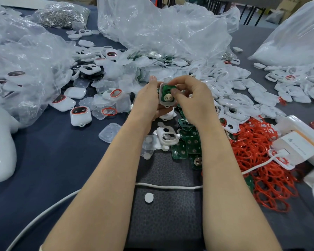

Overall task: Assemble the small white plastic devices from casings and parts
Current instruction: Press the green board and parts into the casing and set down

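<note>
In the middle of the table, both hands hold one white casing (165,103) with a green circuit board (166,91) lying inside it. My left hand (149,98) cups the casing from the left and below. My right hand (190,96) presses its fingertips onto the board from the right. A round metal battery clip shows on the board. Just below the hands lie a white casing half (166,137) and a heap of green boards (188,144). Finished white devices with red-rimmed windows (80,115) stand to the left.
Red rubber rings (257,160) pile up at the right beside white chargers (295,147) with a cable (170,186) running across the dark mat. Loose casing halves (243,95) and clear plastic bags (161,28) cover the back. A bag of metal clips (62,15) lies far left.
</note>
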Tool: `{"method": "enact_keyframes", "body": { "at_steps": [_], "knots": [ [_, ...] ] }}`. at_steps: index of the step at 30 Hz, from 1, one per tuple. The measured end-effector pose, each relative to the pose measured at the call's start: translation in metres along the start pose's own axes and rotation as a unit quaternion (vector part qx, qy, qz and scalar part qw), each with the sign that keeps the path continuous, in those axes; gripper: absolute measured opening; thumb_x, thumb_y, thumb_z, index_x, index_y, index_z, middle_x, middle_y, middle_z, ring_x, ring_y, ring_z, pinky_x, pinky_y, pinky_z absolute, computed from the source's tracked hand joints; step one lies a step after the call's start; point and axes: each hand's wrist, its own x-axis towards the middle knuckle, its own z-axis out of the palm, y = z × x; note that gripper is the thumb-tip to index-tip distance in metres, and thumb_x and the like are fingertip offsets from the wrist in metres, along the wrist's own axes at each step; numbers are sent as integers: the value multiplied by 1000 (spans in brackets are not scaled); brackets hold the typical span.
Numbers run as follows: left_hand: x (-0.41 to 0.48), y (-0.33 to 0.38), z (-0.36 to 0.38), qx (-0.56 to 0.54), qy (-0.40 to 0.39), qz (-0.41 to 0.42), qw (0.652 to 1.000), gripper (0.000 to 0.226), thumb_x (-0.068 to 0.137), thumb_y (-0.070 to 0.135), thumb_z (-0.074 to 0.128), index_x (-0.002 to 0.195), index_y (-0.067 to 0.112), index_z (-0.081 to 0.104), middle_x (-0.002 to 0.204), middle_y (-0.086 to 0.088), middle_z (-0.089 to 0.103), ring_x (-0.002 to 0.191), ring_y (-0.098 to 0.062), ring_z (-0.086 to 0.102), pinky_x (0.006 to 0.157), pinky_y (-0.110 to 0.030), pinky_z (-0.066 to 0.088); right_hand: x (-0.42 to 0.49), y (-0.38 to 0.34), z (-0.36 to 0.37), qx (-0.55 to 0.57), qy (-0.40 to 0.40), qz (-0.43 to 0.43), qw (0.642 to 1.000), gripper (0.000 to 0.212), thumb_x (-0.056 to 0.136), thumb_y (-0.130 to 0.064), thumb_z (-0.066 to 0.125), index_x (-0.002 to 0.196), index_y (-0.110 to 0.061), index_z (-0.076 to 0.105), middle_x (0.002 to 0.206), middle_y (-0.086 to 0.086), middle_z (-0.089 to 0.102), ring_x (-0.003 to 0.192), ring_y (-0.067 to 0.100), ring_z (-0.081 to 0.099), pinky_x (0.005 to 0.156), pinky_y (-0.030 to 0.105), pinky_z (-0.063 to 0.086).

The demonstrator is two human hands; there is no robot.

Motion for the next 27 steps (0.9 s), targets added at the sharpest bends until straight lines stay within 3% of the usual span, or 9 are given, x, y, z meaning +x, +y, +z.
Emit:
{"method": "enact_keyframes", "body": {
  "at_steps": [3,9,13,15,18,24,27],
  "knots": [
    [-1,0,0,0,3,-2,1000,42,103,45,31,93,20,63,87,-7,71,70,-17,71,81,-38,59,0,0,1,-31,14,-15,999,22,89,-8,59,91,-30,64,90,-8,62,64,-12,48,62,4,38],
    [-2,1,0,-8,2,-3,1000,39,102,44,34,91,20,64,90,-9,71,77,-20,71,78,-36,60,0,2,2,-80,43,-17,996,21,90,-11,59,103,-26,68,104,-3,48,71,-5,39,71,0,34],
    [-5,1,0,-10,-15,4,1000,21,101,31,46,97,19,63,100,-11,69,84,-20,69,71,-31,60,1,3,3,-84,53,-14,995,22,90,-13,60,107,-25,67,106,-1,50,70,-5,38,71,4,34],
    [-7,1,0,-10,-26,16,999,10,98,17,51,97,19,60,100,-11,67,80,-18,68,64,-25,58,1,3,3,-86,59,-14,994,23,90,-15,61,110,-25,65,105,0,51,70,-4,39,71,8,36],
    [-7,0,-2,4,-36,35,999,19,95,3,51,96,21,58,102,-13,66,80,-18,68,66,-24,58,1,5,3,-80,69,-6,994,24,89,-18,63,112,-21,62,99,0,53,70,-1,40,74,19,39],
    [-9,0,-3,10,-57,58,997,20,95,2,52,99,20,58,92,-9,69,75,-13,70,64,-22,57,3,4,4,-30,66,44,996,16,89,-19,64,105,-17,66,82,-9,60,77,5,57,71,21,49],
    [-10,0,-4,7,-61,59,996,19,93,3,54,99,20,59,92,-8,70,73,-12,71,63,-20,56,4,7,3,27,59,87,994,13,89,-18,64,101,-16,66,84,-4,63,82,12,62,72,24,52]
  ]
}}
